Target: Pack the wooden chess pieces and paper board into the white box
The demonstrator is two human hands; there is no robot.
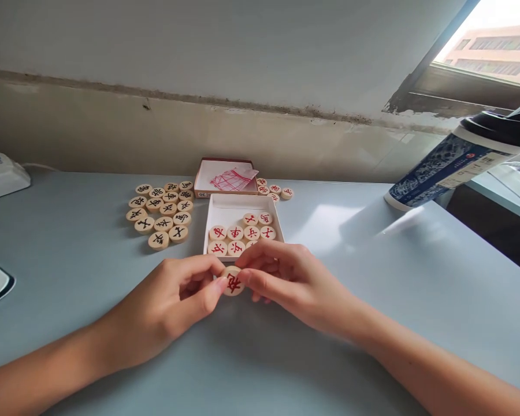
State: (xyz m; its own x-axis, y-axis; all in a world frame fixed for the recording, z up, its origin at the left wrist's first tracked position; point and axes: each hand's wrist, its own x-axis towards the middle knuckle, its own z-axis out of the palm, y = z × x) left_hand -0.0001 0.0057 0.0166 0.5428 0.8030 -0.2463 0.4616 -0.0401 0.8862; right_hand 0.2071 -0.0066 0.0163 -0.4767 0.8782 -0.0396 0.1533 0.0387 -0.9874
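Note:
Both hands meet over the grey table (372,271), pinching one round wooden chess piece (233,281) with a red character. My left hand (177,297) holds its left edge with thumb and fingers. My right hand (286,280) grips its right edge. Just beyond the hands lies a white open box (231,209) with several red-marked pieces (242,234) laid in rows. Left of the box, several black-marked pieces (162,211) lie in a cluster on the table.
A second shallow box half (208,173) holding a folded red-lined sheet (234,179) sits behind the white box, a few red pieces (274,192) beside it. A blue-patterned cup (455,162) stands at right by the table edge. A white device (0,173) lies far left.

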